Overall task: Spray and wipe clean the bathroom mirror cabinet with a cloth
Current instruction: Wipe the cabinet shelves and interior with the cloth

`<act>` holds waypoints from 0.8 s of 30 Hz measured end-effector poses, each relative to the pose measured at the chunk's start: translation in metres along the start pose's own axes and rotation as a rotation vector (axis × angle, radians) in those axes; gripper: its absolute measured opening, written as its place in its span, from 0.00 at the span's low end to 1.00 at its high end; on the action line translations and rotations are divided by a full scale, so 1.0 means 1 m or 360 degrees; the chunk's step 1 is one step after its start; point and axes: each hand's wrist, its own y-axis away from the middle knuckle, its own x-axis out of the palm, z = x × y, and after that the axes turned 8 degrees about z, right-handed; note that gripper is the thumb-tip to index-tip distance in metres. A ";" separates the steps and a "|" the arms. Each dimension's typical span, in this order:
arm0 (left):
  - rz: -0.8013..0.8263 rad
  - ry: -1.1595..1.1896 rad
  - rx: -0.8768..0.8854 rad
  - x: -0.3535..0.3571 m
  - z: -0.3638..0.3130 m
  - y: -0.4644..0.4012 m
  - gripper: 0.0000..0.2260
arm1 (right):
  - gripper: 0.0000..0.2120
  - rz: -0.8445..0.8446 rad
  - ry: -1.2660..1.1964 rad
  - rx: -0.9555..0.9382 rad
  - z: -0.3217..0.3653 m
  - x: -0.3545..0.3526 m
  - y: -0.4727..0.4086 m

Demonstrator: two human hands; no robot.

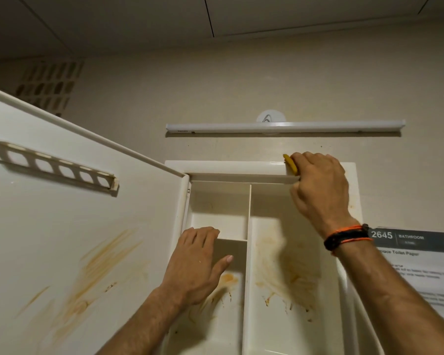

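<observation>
The white cabinet (pixel 231 168) hangs on the wall with its door (pixel 69 226) swung open to the left. Orange-brown stains streak the door's inner face and the cabinet's back wall. My right hand (pixel 321 190) grips a yellow cloth (pixel 290 163) and presses it against the right part of the cabinet's top rim; only an edge of the cloth shows past my fingers. My left hand (pixel 198 262) rests on the small inner shelf (pixel 231 238) of the left compartment, fingers over its front edge, thumb out. No spray bottle is in view.
A white tube light (pixel 285 126) is mounted on the wall just above the cabinet. A printed notice (pixel 418 254) hangs on the wall at the right. A slotted holder (pixel 51 165) sticks out of the door's inner face. A vertical divider (pixel 249 226) splits the cabinet.
</observation>
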 end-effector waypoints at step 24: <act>-0.0036 0.0061 -0.0004 0.002 0.000 0.000 0.29 | 0.34 -0.0034 -0.0107 -0.0279 0.006 0.028 0.010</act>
